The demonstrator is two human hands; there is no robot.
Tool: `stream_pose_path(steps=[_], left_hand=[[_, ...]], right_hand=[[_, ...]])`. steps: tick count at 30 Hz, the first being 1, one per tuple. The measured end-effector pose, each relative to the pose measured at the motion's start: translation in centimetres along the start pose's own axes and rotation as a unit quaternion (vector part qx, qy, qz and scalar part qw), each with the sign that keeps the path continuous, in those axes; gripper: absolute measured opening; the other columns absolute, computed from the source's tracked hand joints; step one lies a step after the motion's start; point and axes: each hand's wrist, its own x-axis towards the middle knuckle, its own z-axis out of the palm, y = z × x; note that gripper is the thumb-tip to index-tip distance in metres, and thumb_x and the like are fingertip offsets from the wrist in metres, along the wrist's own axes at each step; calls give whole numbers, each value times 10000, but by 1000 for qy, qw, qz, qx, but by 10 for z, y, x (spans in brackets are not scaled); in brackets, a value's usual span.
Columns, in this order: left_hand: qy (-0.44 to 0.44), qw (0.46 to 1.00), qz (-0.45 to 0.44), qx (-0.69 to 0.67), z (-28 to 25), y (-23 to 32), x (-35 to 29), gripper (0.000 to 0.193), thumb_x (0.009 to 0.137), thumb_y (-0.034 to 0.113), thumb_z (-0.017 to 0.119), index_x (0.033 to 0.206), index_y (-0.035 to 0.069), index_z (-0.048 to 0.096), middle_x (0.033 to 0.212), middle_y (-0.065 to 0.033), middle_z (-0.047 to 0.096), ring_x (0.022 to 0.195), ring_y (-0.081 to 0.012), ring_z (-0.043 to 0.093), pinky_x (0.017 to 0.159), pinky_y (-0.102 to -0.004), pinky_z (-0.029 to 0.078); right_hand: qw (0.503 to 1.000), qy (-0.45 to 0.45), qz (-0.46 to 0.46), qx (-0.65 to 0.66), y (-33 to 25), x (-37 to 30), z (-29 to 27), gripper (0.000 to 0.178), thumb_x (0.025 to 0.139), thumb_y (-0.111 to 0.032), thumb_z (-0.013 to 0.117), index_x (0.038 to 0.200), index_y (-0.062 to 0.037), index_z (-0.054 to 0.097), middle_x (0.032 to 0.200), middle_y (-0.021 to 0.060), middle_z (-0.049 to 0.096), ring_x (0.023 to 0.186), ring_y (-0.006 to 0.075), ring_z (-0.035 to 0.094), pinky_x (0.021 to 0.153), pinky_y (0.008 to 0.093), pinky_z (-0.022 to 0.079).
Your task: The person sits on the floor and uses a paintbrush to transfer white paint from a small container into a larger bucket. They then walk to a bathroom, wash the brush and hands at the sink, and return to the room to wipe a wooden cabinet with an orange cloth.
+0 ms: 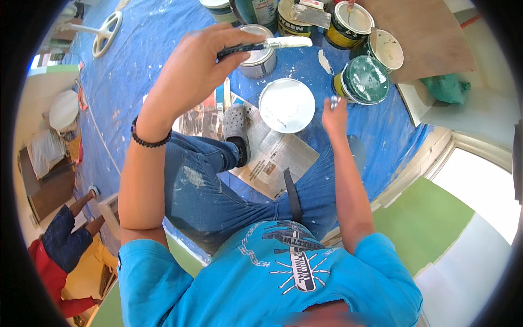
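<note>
My left hand (199, 68) is raised and closed around the black handle of a paintbrush (289, 42) with whitish bristles that point right. Below the brush is a grey can (259, 68), partly covered by it. In my right hand (335, 117), the fingers are closed on a small silvery metal object (335, 102), mostly hidden by the hand. That hand is beside a paint can with a green, white-smeared lid (366, 79). Between my hands stands a round container with a white lid (287, 105), next to a spread newspaper (286, 158).
More paint cans (351, 22) cluster at the far side, one with a flat scraper (311, 15) on top. A blue plastic sheet (141, 43) covers the floor. A brown board (425, 38) lies far right. Another person (68, 240) is at the lower left. A green bag (445, 88) sits at right.
</note>
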Motion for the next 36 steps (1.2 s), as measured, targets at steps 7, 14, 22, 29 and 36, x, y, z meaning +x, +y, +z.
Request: stream_pose_path(steps=[7, 14, 22, 29, 36], left_hand=[[18, 1000, 7, -7, 3, 2, 5, 299, 948, 125, 715, 1242, 123, 768, 973, -156, 705, 751, -336, 648, 703, -427, 516], [24, 999, 27, 2, 4, 15, 11, 289, 943, 119, 713, 1226, 112, 769, 953, -156, 700, 763, -330, 644, 724, -430, 521], [8, 999, -30, -33, -4, 17, 10, 290, 938, 88, 701, 1223, 76, 756, 913, -151, 665, 730, -334, 603, 690, -429, 479], [-11, 996, -81, -39, -6, 22, 12, 327, 930, 51, 689, 1251, 67, 747, 890, -139, 638, 677, -270, 551, 654, -405, 444], [-4, 996, -78, -46, -4, 25, 12, 336, 928, 48, 691, 1258, 74, 750, 877, -136, 617, 685, -262, 538, 659, -395, 439]], right_hand=[[862, -344, 292, 232, 3, -108, 26, 404, 1020, -229, 686, 1297, 0, 502, 1092, 130, 668, 836, 214, 705, 649, 416, 595], [750, -219, 455, 426, -5, -112, 90, 209, 1006, -178, 642, 1163, -42, 618, 977, 86, 669, 797, 205, 678, 681, 363, 573], [733, -216, 442, 471, 8, -118, 111, 197, 960, -148, 683, 1130, -63, 631, 913, 99, 694, 797, 219, 695, 662, 374, 594], [669, -210, 480, 527, -7, -124, 104, 217, 921, -123, 733, 1109, -94, 629, 927, 74, 688, 820, 201, 689, 657, 351, 568], [900, -124, 235, 345, -32, -146, 86, 337, 910, -231, 803, 1101, -27, 616, 968, 106, 695, 877, 273, 687, 775, 411, 550]])
